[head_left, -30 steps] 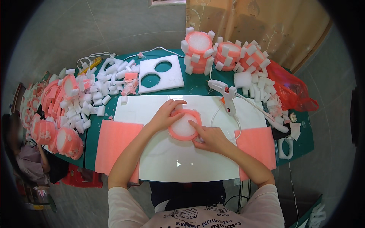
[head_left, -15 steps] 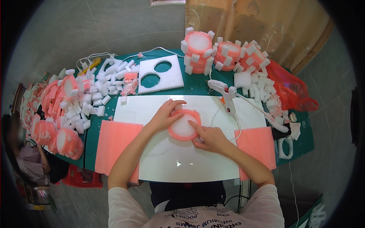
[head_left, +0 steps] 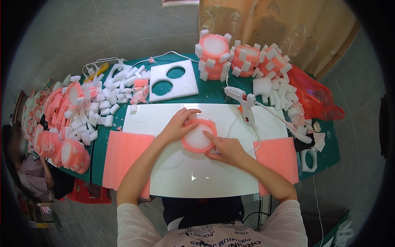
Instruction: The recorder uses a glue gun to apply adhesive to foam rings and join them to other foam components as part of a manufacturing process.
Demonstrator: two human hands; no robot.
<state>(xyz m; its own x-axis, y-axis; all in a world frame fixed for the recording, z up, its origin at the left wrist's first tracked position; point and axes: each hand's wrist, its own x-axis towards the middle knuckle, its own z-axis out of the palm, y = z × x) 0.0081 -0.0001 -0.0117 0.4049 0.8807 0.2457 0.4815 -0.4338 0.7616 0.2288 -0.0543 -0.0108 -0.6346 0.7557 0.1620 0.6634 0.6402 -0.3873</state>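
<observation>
- Holding the pink-rimmed foam disc (head_left: 199,140) over the far half of the white board (head_left: 201,177), between 2 bare hands, pale face upward.
- Gripping its far-left rim with the left hand (head_left: 180,124), thumb on the ring and fingers reaching past the far edge, clamped on the disc with a pale blocky piece (head_left: 192,117) caught in the gap.
- Pinching its near-right rim with the right hand (head_left: 227,149), index finger across the ring onto the pale face, thumb lower and outside.
- Lying rightward of the left fingers and leftward of the right ones; round in outline, so without any long axis (only a rim to go by).
- Touched from roughly opposite sides, hence equally near to left and right.
- Beyond and to the right, well apart from all fingers, can see a white glue gun (head_left: 236,94), nearer to the right hand than to the left.
- Hidden from above: underside of the disc, curled fingers of the right hand, contact between disc and board.
- Hard to make out: full shape of the pale blocky piece, being partly covered by the left hand; cannot tell how firm either squeeze.
</observation>
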